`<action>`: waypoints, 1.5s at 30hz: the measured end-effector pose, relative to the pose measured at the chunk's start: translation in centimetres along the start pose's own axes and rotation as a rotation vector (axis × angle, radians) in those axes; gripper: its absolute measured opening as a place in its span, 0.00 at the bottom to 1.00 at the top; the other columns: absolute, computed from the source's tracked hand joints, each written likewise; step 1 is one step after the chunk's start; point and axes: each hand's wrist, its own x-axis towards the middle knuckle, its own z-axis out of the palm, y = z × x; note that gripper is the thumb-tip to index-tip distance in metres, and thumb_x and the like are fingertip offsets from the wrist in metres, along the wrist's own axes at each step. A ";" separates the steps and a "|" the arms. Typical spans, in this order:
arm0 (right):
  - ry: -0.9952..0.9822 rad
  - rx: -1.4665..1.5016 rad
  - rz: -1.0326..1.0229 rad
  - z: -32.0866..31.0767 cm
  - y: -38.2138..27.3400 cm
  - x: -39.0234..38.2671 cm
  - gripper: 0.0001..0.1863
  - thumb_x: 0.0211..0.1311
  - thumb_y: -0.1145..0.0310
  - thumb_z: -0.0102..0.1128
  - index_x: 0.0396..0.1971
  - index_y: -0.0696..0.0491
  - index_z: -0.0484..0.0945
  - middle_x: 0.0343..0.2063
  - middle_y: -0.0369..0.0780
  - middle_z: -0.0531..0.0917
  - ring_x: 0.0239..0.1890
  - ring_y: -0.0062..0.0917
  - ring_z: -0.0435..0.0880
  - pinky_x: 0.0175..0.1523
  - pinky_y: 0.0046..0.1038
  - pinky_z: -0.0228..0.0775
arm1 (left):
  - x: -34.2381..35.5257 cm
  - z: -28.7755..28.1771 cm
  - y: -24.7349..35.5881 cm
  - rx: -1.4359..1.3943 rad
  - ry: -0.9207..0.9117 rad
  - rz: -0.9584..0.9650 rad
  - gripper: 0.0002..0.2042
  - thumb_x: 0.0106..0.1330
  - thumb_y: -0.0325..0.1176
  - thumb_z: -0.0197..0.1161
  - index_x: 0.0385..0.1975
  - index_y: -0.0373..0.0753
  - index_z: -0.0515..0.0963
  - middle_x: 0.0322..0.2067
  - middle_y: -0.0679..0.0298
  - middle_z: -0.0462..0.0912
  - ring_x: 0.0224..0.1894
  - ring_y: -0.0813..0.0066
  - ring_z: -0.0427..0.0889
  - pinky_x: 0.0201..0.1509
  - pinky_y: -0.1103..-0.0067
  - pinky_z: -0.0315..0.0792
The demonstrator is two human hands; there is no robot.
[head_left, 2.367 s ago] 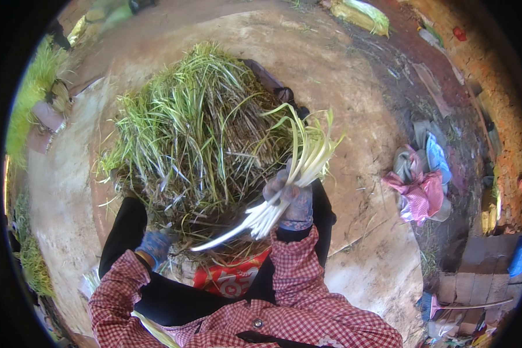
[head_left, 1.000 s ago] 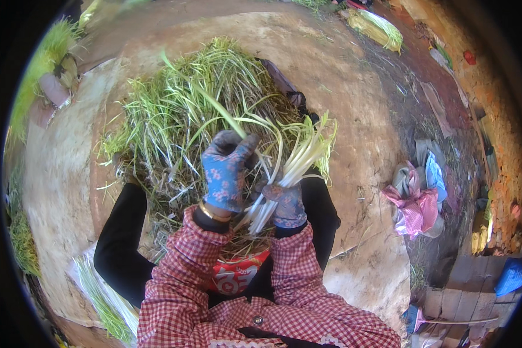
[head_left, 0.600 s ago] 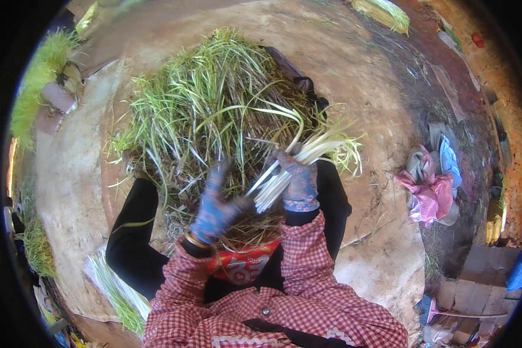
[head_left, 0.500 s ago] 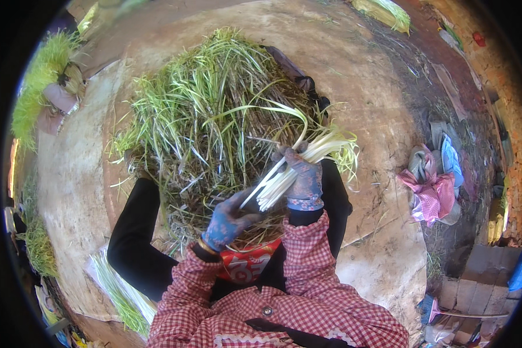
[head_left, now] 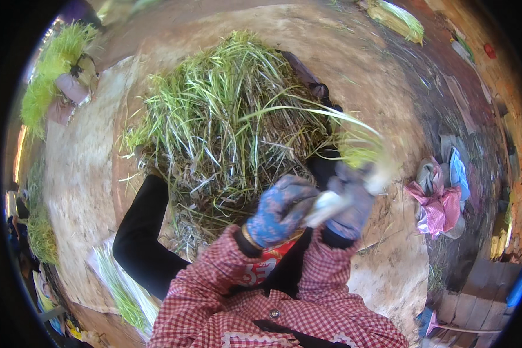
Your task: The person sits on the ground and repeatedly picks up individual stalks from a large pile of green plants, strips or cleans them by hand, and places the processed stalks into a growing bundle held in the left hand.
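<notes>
My right hand (head_left: 352, 200), in a patterned blue glove, is closed round a bundle of pale leafy stalks (head_left: 329, 207). The stalks are blurred by motion; their whitish ends point towards my left hand and their yellow-green leaves (head_left: 359, 145) trail away behind. One long leaf arcs back to the left over the heap. My left hand (head_left: 279, 210), gloved alike, is beside the whitish ends, its thumb and fingers apart and curved. Whether it touches them I cannot tell. Beyond my hands lies a large heap of green stalks (head_left: 226, 110) with brown, dirty lower parts, between my legs.
A red printed bag (head_left: 267, 264) lies in my lap. Sorted pale stalks (head_left: 122, 284) lie at the lower left, another bundle (head_left: 397, 20) at the far right. Crumpled cloths (head_left: 438, 200) are on the right, with cardboard (head_left: 475, 296) below. More greens (head_left: 52, 69) stand far left.
Both hands have moved right and a little, with the bundle swinging to the right in my right hand. The view has shifted slightly; the heap looks the same.
</notes>
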 end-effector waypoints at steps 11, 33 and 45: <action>0.017 -0.032 -0.168 -0.7 3.7 2.6 0.13 0.61 0.70 0.61 0.44 0.46 0.73 0.32 0.31 0.80 0.31 0.17 0.74 0.30 0.20 0.63 | 1.2 -8.0 -21.3 1.003 0.024 -1.018 0.36 0.48 0.40 0.74 0.55 0.31 0.65 0.44 0.45 0.78 0.43 0.53 0.81 0.51 0.65 0.75; 0.251 0.055 -0.192 -2.0 2.9 1.8 0.04 0.62 0.70 0.60 0.35 0.46 0.75 0.33 0.35 0.81 0.33 0.21 0.79 0.31 0.21 0.66 | -0.8 -4.2 -10.0 1.014 -0.450 -0.861 0.39 0.56 0.41 0.64 0.68 0.48 0.52 0.65 0.40 0.53 0.55 0.36 0.70 0.51 0.52 0.73; 0.350 -0.001 -0.190 -2.5 3.4 2.1 0.07 0.61 0.71 0.62 0.36 0.46 0.73 0.31 0.36 0.77 0.31 0.23 0.77 0.31 0.23 0.66 | -3.0 -14.1 -6.4 0.279 -0.424 -0.638 0.15 0.64 0.29 0.59 0.50 0.35 0.76 0.36 0.56 0.85 0.36 0.67 0.85 0.41 0.80 0.79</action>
